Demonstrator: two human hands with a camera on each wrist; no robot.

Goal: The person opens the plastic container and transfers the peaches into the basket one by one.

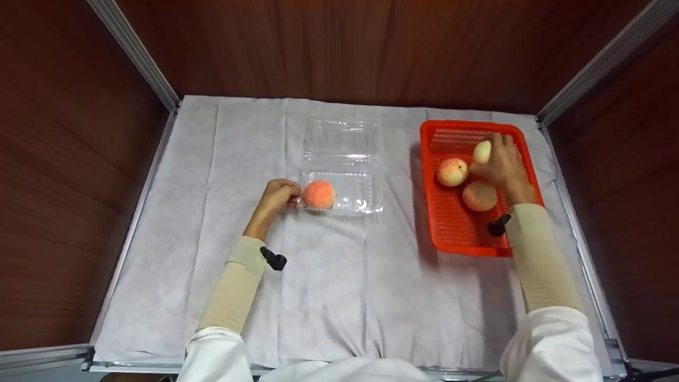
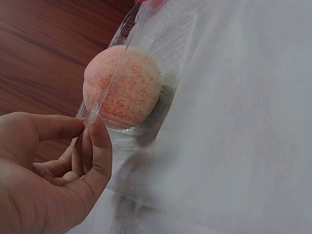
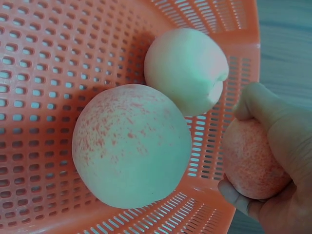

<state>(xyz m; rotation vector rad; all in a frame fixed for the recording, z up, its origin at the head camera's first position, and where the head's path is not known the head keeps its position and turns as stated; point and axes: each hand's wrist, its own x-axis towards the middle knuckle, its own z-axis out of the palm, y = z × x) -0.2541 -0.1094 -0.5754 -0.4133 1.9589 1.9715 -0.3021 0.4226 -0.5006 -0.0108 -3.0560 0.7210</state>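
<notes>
My left hand (image 1: pixel 279 195) pinches the left rim of a clear plastic clamshell box (image 1: pixel 353 192), whose lid (image 1: pixel 341 138) lies folded back behind it. Inside the box, against that rim, sits an orange-pink peach (image 2: pixel 122 85). Over at the right, my right hand (image 1: pixel 504 164) grips a peach (image 3: pixel 253 158) with thumb and fingers curled round it, at the upper right part of a red plastic basket (image 1: pixel 443 233). Two other peaches, one pale with red flecks (image 3: pixel 131 146) and one yellowish (image 3: pixel 186 71), lie on the basket floor beside that hand.
A white cloth (image 1: pixel 323 297) covers the table. Dark wood panels (image 1: pixel 339 53) with metal frame rails (image 1: pixel 140 48) stand at the back and both sides. Raised slotted walls surround the basket's inside.
</notes>
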